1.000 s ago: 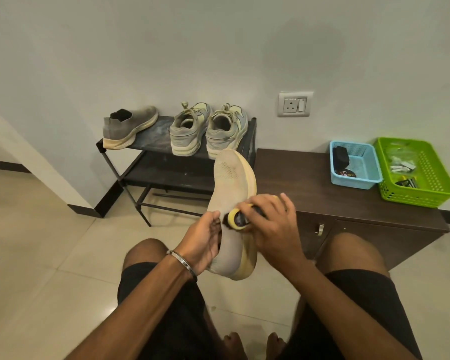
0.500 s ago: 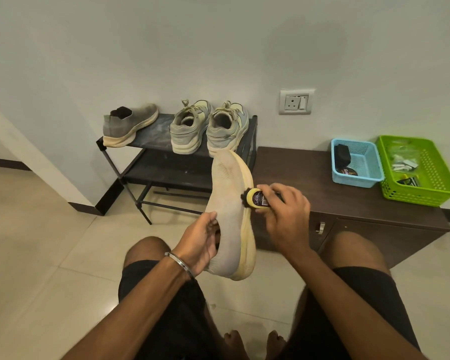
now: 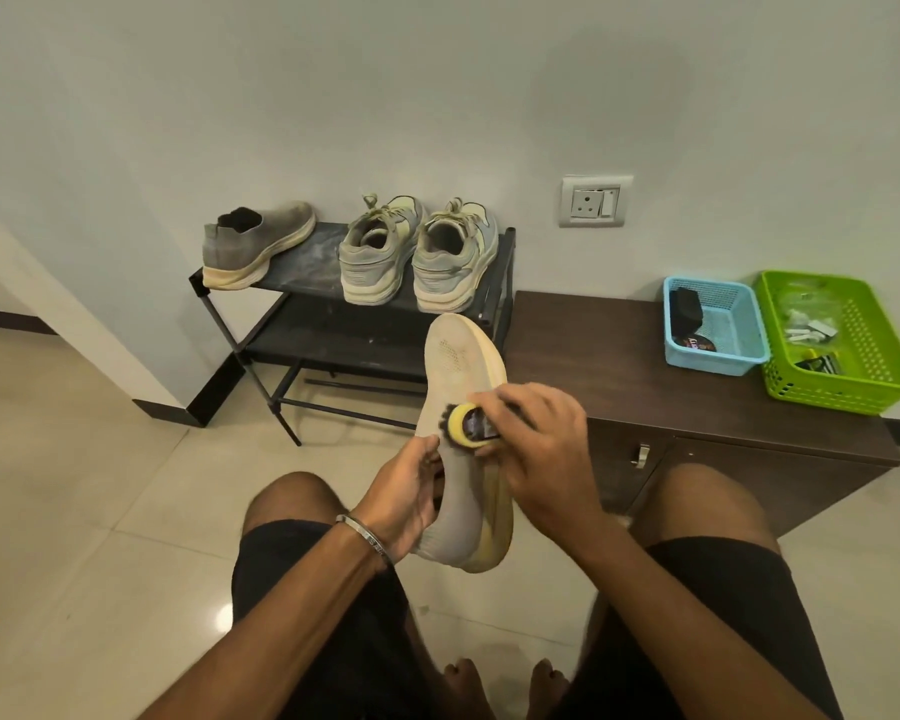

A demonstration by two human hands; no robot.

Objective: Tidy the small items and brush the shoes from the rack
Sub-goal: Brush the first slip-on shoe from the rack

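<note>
1. Grey knit with a yellowed sole, the shoe (image 3: 458, 459) is held toe-up over the person's lap; the left hand (image 3: 404, 498) grips it at the collar, fingers tucked into the opening.
2. The right hand (image 3: 541, 449) has its fingers curled round a small yellow-backed brush (image 3: 468, 426), bristles pressed against the upper near mid-length.
3. Brushing is the step in hand, by my reading, and this looks like shoe 1 of 4.
4. On the rack (image 3: 302, 275) at 11 o'clock wait its mate (image 3: 255, 246) and the laced pair (image 3: 419, 254).
5. Next calls for strokes toward the toe, with the left hand turning the shoe.
6. Small items already sit in the blue basket (image 3: 744, 324) and green basket (image 3: 874, 350) on the counter (image 3: 593, 356) at 2 o'clock.
</note>
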